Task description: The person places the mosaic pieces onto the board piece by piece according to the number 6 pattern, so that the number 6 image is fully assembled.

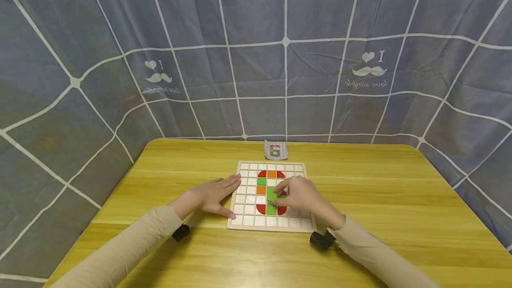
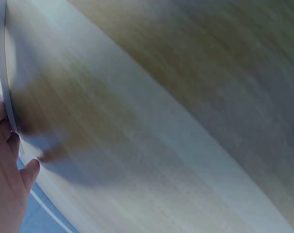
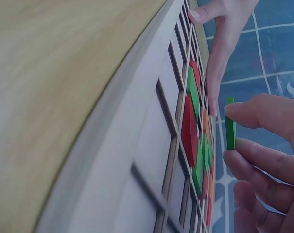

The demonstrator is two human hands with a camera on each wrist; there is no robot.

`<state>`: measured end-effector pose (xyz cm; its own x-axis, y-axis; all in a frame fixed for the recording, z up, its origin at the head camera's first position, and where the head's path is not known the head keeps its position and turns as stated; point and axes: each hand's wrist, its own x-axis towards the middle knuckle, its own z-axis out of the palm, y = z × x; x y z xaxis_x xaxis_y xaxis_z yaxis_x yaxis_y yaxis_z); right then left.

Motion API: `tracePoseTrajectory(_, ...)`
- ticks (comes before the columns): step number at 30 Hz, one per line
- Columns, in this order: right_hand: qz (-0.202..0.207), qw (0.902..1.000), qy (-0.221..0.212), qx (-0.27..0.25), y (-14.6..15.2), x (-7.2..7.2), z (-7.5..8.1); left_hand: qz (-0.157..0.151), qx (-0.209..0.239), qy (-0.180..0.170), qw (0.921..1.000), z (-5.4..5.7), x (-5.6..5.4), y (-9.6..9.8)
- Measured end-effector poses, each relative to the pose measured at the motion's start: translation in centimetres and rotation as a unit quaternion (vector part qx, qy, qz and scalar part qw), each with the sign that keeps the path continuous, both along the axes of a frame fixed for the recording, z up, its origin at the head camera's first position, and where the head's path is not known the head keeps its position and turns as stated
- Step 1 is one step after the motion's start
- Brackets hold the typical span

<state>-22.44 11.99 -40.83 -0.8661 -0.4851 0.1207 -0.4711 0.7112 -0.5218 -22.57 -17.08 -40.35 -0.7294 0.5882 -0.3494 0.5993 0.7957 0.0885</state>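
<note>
A square wooden grid board [image 1: 249,222] lies on the table, with red, orange and green tiles set in some of its cells. My right hand [image 1: 302,194] is over the board's right half and pinches a green square tile [image 3: 230,125] between thumb and fingertips, held apart from the grid in the right wrist view. My left hand [image 1: 216,195] lies with spread fingers at the board's left edge, fingertips touching the frame. A red tile [image 3: 189,131] with a curved side sits in the grid. My right hand hides part of the pattern.
Behind the board lies a small printed card [image 1: 276,150] with a coloured pattern on a grid. The yellow wooden table [image 1: 380,186] reaches to a grey curtain [image 1: 256,74] with white lines at the back and sides.
</note>
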Motion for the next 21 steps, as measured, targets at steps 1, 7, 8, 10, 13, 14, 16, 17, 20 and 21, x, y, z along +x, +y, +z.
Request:
tracePoseTrajectory(1,0.001,1.0,0.0,-0.001,-0.2,-0.1,-0.1,0.0,-0.001,0.0,1.0,0.0,0.0,0.0)
tracePoseTrajectory(7,0.014,0.9999,-0.003,-0.005,-1.2,-0.3,-0.4,-0.003,-0.002,0.001,1.0,0.0,-0.1,0.0)
tracePoseTrajectory(8,0.017,0.9998,0.0,-0.006,-1.3,-0.3,-0.5,-0.004,-0.002,0.001,1.0,0.0,-0.1,0.0)
tracePoseTrajectory(10,0.024,0.9997,0.003,-0.006,-1.6,-0.3,-0.5,-0.005,-0.001,0.001,1.0,0.0,-0.1,0.0)
tracePoseTrajectory(13,0.031,0.9995,0.006,-0.003,-1.9,-0.4,-0.5,-0.004,0.0,0.002,1.0,0.0,-0.1,-0.1)
tracePoseTrajectory(14,0.031,0.9995,0.006,-0.002,-2.0,-0.4,-0.5,-0.004,0.001,0.002,1.0,0.0,-0.1,-0.1)
tracePoseTrajectory(16,0.031,0.9995,0.001,0.002,-2.3,-0.4,-0.5,-0.003,0.001,0.003,1.0,0.0,-0.1,0.0)
tracePoseTrajectory(17,0.03,0.9995,-0.002,0.003,-2.4,-0.5,-0.6,-0.003,0.001,0.003,1.0,0.0,-0.1,0.0)
tracePoseTrajectory(20,0.029,0.9995,-0.009,0.011,-2.7,-0.5,-0.7,-0.004,0.0,0.001,1.0,0.0,-0.1,0.0)
tracePoseTrajectory(21,0.028,0.9995,-0.011,0.013,-2.7,-0.5,-0.7,-0.004,-0.001,0.001,1.0,0.0,-0.1,0.0)
